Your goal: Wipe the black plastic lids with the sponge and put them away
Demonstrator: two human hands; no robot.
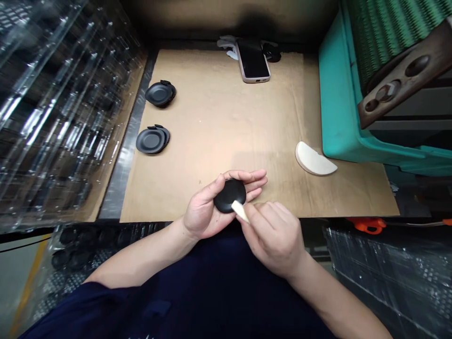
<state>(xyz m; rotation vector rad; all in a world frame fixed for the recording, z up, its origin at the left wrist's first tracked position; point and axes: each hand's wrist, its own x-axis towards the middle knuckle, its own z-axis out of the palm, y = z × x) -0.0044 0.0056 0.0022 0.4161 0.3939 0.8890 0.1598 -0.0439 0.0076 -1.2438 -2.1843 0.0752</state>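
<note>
A round black disc lies in my left hand, which cradles it palm up with the fingers curved around its far side. My right hand pinches a small off-white strip, probably foam or felt, whose end touches the disc's near edge. A half-moon off-white piece of similar material lies on the cardboard sheet, to the right of my hands. Two black round lidded parts sit at the sheet's left side, out of reach of my fingers.
A phone lies at the sheet's far edge, on top of a white-and-black item. A teal bin stands at the right, with a brown holed board above it. Stacked clear plastic trays fill the left. Orange-handled scissors lie beyond the near edge.
</note>
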